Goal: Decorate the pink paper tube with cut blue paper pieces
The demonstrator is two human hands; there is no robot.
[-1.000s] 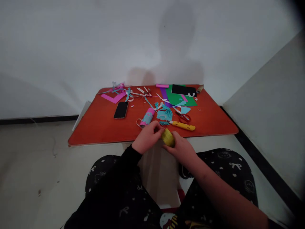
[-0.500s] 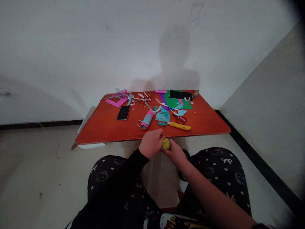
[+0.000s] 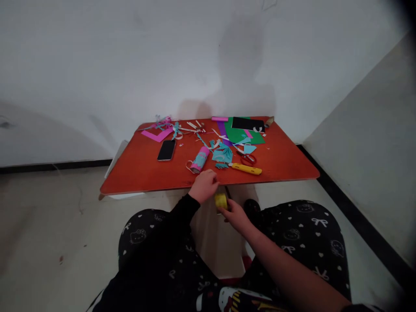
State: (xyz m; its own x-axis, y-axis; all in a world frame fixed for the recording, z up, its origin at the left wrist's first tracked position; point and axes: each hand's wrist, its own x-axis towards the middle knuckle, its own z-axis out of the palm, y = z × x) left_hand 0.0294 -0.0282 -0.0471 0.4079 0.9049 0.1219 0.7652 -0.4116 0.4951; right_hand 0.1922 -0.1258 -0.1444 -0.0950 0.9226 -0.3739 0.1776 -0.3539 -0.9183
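Observation:
My right hand [image 3: 236, 213] grips a small yellow tape roll [image 3: 221, 201] just below the table's front edge, fingers around its right side. Up and to the left of the roll, my left hand [image 3: 204, 186] is closed in a pinch near the table edge. Whatever its fingertips hold, if anything, is too small to see. Closest to the left hand on the tabletop lies a pink paper-covered tube [image 3: 200, 159] with a blue band and a white loop at one end. A yellow utility knife [image 3: 246, 168] lies to the right of it.
On the red table [image 3: 136, 175] lie a phone [image 3: 166, 150], red-handled scissors [image 3: 248, 159], crumpled blue paper [image 3: 222, 154], a pink paper piece [image 3: 157, 134], green sheet [image 3: 255, 138], black sheet [image 3: 247, 124] and several scraps. A wall stands behind the table.
My hands have moved apart. The right hand has lowered the tape roll slightly and turned it, while the left hand has come off it, up and left. The view has shifted a little.

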